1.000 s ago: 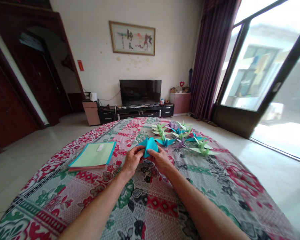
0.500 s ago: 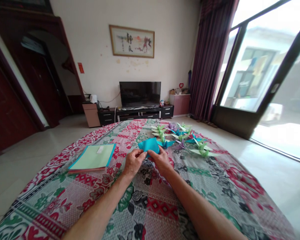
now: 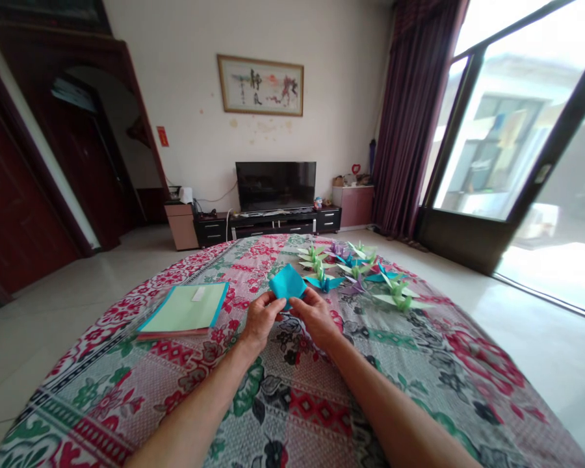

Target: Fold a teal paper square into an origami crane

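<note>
A folded teal paper [image 3: 286,284] is held just above the table between both hands. My left hand [image 3: 262,318] pinches its lower left edge, fingers closed on it. My right hand [image 3: 315,314] pinches its lower right edge the same way. Just beyond the paper lie several finished paper cranes [image 3: 355,273] in green, teal and purple. A stack of coloured paper sheets [image 3: 185,310], light green on top, lies to the left of my left hand.
The round table wears a floral patchwork cloth [image 3: 292,403]. Beyond it stand a TV [image 3: 275,184] on a low dark cabinet, a dark wooden door at left, and a large glass sliding door [image 3: 526,149] with purple curtains at right.
The teal paper has been refolded into a smaller, more compact shape and sits a little higher between the fingers. The head view shifted slightly; both hands stay together.
</note>
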`<action>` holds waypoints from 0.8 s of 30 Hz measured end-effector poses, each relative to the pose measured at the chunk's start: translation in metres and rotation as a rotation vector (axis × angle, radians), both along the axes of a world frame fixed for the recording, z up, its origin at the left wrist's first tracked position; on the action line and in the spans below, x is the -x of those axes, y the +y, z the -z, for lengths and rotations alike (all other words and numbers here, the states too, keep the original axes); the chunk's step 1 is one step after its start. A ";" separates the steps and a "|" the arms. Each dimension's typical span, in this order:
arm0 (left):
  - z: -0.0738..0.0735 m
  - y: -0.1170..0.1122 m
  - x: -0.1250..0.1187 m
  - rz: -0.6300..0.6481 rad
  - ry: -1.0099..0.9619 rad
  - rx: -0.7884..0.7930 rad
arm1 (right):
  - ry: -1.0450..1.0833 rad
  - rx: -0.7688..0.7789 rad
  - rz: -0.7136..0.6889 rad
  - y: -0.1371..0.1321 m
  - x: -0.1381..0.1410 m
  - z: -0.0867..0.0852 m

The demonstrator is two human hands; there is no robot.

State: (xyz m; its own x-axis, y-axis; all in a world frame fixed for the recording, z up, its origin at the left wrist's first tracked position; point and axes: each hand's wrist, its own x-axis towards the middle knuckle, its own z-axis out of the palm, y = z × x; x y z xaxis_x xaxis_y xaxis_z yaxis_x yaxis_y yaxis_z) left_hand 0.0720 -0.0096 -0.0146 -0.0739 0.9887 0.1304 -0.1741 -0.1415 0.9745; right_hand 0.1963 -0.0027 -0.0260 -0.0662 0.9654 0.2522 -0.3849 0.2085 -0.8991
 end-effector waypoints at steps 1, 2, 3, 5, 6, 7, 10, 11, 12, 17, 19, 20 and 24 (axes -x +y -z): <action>-0.001 0.000 0.000 -0.004 0.007 -0.004 | -0.011 -0.001 0.016 0.000 0.000 0.000; -0.001 -0.001 0.000 -0.014 0.013 -0.008 | -0.022 -0.005 0.026 0.000 0.000 0.000; -0.001 0.000 0.001 -0.025 0.018 -0.015 | -0.033 -0.007 0.032 0.000 0.000 0.000; 0.000 0.001 0.002 -0.049 0.023 -0.030 | -0.053 -0.002 0.038 0.000 0.000 0.000; 0.000 0.002 0.002 -0.059 0.023 -0.034 | -0.060 0.004 0.039 0.000 0.000 0.000; 0.001 0.003 0.003 -0.068 0.020 -0.035 | -0.066 0.011 0.037 0.000 0.000 0.001; 0.003 0.006 0.004 -0.089 -0.009 -0.025 | -0.063 0.030 0.026 0.000 0.001 0.001; 0.004 0.007 0.004 -0.091 -0.022 -0.021 | -0.054 0.037 0.020 0.000 0.001 0.001; 0.004 0.007 0.004 -0.089 -0.035 -0.019 | -0.040 0.047 0.011 -0.001 0.001 0.001; 0.002 0.007 0.004 -0.040 -0.084 0.001 | 0.028 0.126 -0.022 -0.002 0.000 -0.001; 0.001 0.007 0.004 -0.012 -0.109 0.044 | 0.032 0.163 -0.030 -0.002 0.000 0.000; 0.001 0.007 0.004 -0.006 -0.118 0.070 | 0.031 0.177 -0.033 -0.002 -0.001 0.000; 0.002 0.007 0.006 -0.010 -0.114 0.139 | 0.018 0.209 0.006 0.000 -0.003 0.003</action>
State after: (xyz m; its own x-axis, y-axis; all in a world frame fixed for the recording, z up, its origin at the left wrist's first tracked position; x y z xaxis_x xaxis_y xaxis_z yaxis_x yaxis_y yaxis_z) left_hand 0.0663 -0.0029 -0.0161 -0.0898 0.9958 -0.0177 -0.2841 -0.0085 0.9587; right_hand 0.1997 -0.0024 -0.0292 -0.0578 0.9972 0.0476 -0.4002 0.0205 -0.9162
